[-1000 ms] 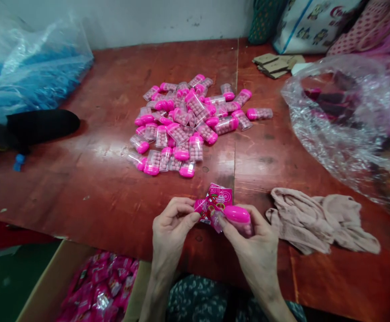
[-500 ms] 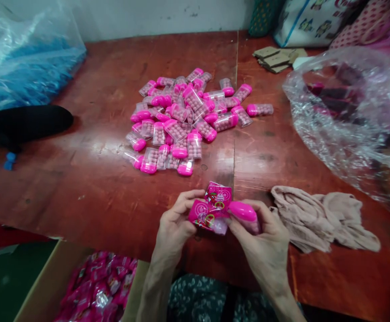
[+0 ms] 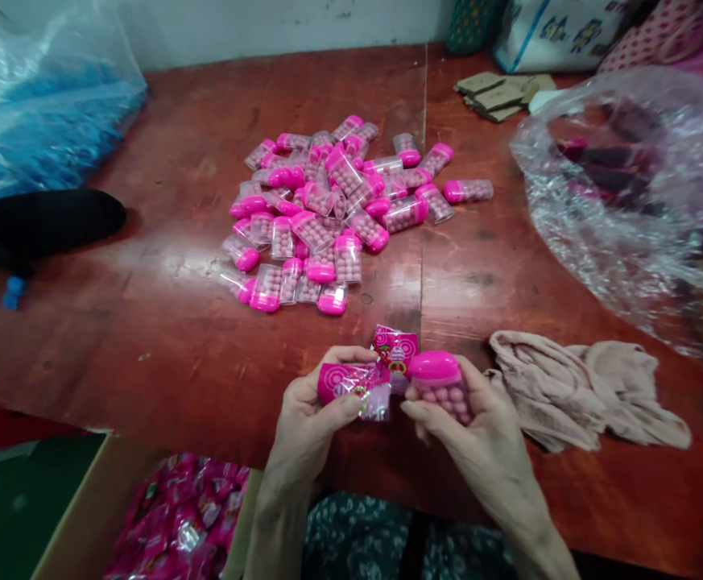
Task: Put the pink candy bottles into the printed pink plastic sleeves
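Observation:
My left hand (image 3: 318,411) pinches a printed pink plastic sleeve (image 3: 345,383) between thumb and fingers. A second pink sleeve (image 3: 400,348) stands just behind it, partly hidden; I cannot tell which hand bears it. In my right hand (image 3: 465,423) is a small clear candy container (image 3: 441,395) with a bright pink cap, filled with pale pink balls. Its cap points up and away from me. The two hands are close together above the near edge of the table. Farther back lies a loose pile of similar candy containers (image 3: 312,229).
On the red-brown wooden table (image 3: 194,354) lies a beige cloth (image 3: 568,391) at right, with a clear plastic bag (image 3: 568,193) behind it. Cardboard pieces (image 3: 499,93) lie at the back. A blue-filled bag (image 3: 43,121) and black object (image 3: 55,221) sit left. Below is a carton (image 3: 76,515) of pink packets.
My hands have drawn slightly apart. The front sleeve has moved left with my left hand, and the container has tilted so more of its balls show.

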A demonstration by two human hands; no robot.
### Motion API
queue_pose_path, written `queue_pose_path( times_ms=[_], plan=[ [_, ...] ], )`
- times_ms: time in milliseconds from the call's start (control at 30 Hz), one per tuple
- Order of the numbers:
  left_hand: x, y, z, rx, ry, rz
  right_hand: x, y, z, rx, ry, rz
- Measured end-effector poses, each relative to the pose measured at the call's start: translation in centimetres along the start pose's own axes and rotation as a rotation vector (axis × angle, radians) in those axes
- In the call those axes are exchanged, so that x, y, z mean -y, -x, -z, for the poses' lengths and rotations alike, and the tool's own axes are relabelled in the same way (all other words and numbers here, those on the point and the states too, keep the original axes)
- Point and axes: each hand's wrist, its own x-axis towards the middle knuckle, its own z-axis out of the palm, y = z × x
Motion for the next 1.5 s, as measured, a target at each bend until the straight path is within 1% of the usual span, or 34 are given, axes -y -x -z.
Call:
queue_pose_path(
  times_ms=[100, 167, 200, 267, 367, 567, 667, 733, 800, 867, 1000, 1100, 1167, 1233, 1400, 1500],
  plan=[
    [-0.1, -0.4, 0.0, -0.054, 0.003, -0.005, 0.4, 0.4, 0.9, 0.229, -0.124, -0.125],
    [-0.2, -0.6, 0.0, -0.048, -0.006, -0.012, 0.5, 0.5, 1.2, 0.353, -0.135, -0.213],
    [-0.3, -0.6, 0.0, -0.031, -0.018, -0.012, 0.5, 0.5, 1.3, 0.39, -0.133, -0.256],
    [-0.5, -0.6, 0.0, 0.021, -0.06, -0.013, 0.4, 0.4, 1.5, 0.432, -0.119, -0.315],
    [-0.9, -0.8, 0.1, 0.124, -0.161, 0.007, 0.1, 0.0, 1.9, 0.467, -0.069, -0.348],
    [-1.7, -1.8, 0.4, 0.4, -0.351, 0.066, -0.3, -0.6, 3.0, 0.596, 0.041, -0.445],
    [-1.8, -2.1, 0.5, 0.463, -0.4, 0.08, -0.7, -0.8, 3.3, 0.642, 0.045, -0.476],
    [-1.8, -2.2, 0.5, 0.472, -0.409, 0.096, -1.1, -1.0, 3.4, 0.632, 0.013, -0.469],
    [-1.9, -2.2, 0.6, 0.454, -0.398, 0.108, -1.4, -1.1, 3.2, 0.595, -0.053, -0.462],
    [-1.8, -2.1, 0.7, 0.415, -0.374, 0.128, -1.6, -1.2, 3.0, 0.524, -0.119, -0.45],
    [-1.3, -1.9, 1.1, 0.296, -0.294, 0.192, -1.7, -1.2, 2.2, 0.35, -0.199, -0.371],
    [-0.8, -1.7, 1.4, 0.228, -0.218, 0.196, -1.7, -1.0, 1.7, 0.246, -0.273, -0.358],
    [-0.5, -1.7, 1.6, 0.205, -0.169, 0.179, -1.6, -0.8, 1.5, 0.193, -0.302, -0.367],
    [-0.6, -1.8, 1.5, 0.207, -0.149, 0.163, -1.6, -0.7, 1.3, 0.162, -0.307, -0.371],
    [-1.2, -2.1, 0.9, 0.243, -0.264, 0.173, -1.8, -0.7, 1.0, 0.119, -0.363, -0.387],
    [-1.1, -2.1, 0.8, 0.242, -0.267, 0.16, -2.0, -0.6, 0.5, 0.074, -0.42, -0.358]
  ],
)
